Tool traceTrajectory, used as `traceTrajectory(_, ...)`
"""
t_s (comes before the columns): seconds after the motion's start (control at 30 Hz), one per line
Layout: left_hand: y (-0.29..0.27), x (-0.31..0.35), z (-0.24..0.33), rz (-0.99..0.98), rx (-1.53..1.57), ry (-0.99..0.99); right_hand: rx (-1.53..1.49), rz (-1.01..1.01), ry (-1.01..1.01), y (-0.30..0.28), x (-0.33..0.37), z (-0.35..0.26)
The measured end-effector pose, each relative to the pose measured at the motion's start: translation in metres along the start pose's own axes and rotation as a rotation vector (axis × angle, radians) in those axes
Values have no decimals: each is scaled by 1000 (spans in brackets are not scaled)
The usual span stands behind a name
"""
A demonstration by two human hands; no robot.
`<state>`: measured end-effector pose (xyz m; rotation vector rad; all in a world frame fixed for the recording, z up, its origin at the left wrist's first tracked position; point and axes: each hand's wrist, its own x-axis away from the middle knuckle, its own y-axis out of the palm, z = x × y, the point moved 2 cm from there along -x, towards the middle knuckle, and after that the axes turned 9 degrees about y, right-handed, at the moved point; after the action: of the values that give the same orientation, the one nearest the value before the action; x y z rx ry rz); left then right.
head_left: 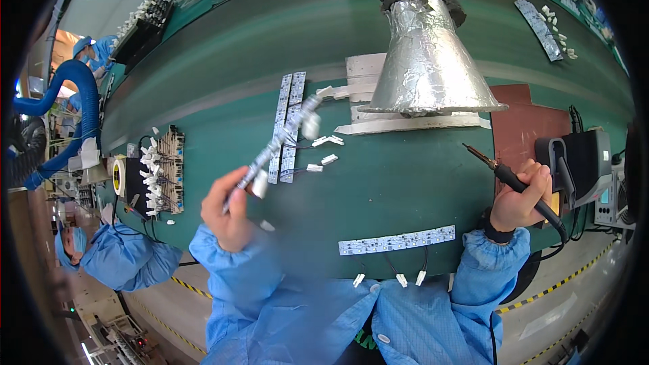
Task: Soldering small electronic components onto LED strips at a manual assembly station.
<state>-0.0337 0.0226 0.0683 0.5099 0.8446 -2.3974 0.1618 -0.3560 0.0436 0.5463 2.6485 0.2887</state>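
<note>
My left hand (230, 211) grips one end of a narrow LED strip board (278, 140), held tilted above the bench and blurred by motion. White connectors dangle from that board. Behind it, two more LED boards (279, 122) lie side by side, with white connectors on short wires at their right. In my right hand (522, 199) is a soldering iron (503, 172), its bare tip pointing up and left over the green mat. Close to my body another LED board (397, 240) lies flat, its wired connectors hanging toward the bench edge.
A foil-covered fume hood (433, 61) stands over a white fixture (419, 123). To the right are a reddish-brown pad (531, 116) and a black soldering station (587, 162). A rack of boards (174, 169) stands at left. A co-worker in blue (128, 250) sits beyond it.
</note>
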Motion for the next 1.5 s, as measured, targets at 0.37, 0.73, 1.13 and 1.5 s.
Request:
traceTrajectory(0.37,30,-10,-37,-195,-251,-141,55,25,19,4,3,3)
traceTrajectory(0.73,22,-18,-29,-305,-262,-39,69,-3,20,2,2,5)
traceTrajectory(1.13,19,0,-57,-38,236,-351,64,19,31,3,3,6)
traceTrajectory(1.5,34,-3,-5,-105,-451,48,71,20,16,0,2,8)
